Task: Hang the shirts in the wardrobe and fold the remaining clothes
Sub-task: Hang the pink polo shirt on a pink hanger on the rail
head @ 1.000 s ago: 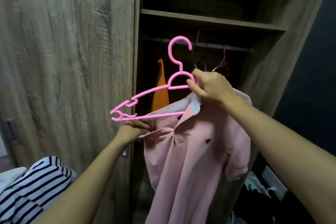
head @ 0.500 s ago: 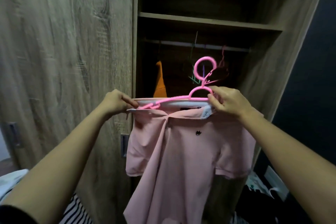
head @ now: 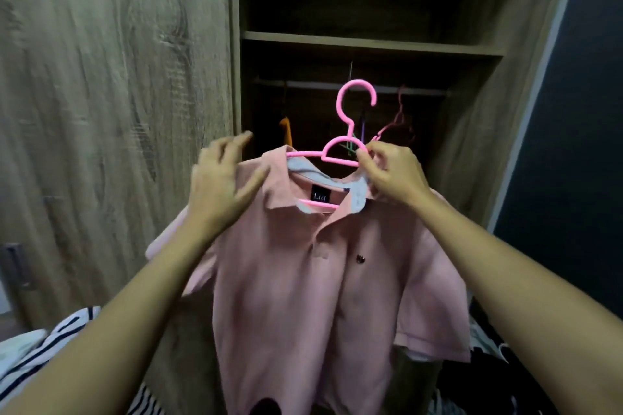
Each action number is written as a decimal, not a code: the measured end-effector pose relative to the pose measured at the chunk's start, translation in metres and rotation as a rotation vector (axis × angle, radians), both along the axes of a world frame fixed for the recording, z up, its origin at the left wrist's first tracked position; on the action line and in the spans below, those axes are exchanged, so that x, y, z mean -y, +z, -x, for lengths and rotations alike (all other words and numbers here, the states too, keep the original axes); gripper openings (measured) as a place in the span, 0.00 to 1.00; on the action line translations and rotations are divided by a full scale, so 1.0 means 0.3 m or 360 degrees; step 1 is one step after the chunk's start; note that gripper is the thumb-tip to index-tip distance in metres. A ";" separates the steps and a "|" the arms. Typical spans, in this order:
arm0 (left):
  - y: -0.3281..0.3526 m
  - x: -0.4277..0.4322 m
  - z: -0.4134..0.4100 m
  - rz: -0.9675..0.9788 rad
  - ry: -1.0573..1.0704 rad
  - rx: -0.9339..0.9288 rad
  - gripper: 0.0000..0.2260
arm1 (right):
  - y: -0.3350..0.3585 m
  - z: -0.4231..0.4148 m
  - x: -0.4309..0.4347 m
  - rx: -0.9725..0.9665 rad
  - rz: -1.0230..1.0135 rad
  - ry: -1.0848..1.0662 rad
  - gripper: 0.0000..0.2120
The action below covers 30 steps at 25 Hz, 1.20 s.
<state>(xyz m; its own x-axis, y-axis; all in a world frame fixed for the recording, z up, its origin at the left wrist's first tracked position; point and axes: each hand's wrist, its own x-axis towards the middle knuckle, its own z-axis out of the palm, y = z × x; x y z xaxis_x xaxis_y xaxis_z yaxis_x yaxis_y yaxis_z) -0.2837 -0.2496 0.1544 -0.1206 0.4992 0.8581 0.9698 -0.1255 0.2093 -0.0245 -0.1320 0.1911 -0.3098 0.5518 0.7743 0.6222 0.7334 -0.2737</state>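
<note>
A person's right hand pinched the pink hanger carrying a pink polo shirt before the open wardrobe; the left hand, fingers spread, smoothed its shoulder. Hooking the rail likely came next.

A: The pink plastic hanger goes inside the pink polo shirt; its arms are hidden.

B: The left hand is blurred. The bottom edge cuts off the shirt hem and the striped cloth.
</note>
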 end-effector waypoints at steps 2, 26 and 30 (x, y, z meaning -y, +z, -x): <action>0.025 0.005 0.054 0.0292 0.0043 -0.0027 0.28 | 0.010 0.005 0.004 -0.0029 -0.0008 0.0083 0.14; 0.032 0.052 0.334 0.0125 -0.0191 0.0284 0.21 | -0.132 -0.261 -0.162 -0.0469 0.0642 0.0041 0.09; 0.018 0.037 0.290 0.0169 -0.0264 0.0368 0.22 | -0.067 -0.216 -0.158 -0.0519 0.0609 0.0008 0.14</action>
<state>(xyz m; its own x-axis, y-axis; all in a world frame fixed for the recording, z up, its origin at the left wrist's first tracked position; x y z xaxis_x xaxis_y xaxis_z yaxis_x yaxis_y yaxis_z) -0.3706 -0.2606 0.1597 -0.2163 0.6140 0.7591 0.8629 -0.2435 0.4429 0.0404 -0.0845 0.1710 -0.0887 0.8143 0.5736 0.4565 0.5451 -0.7032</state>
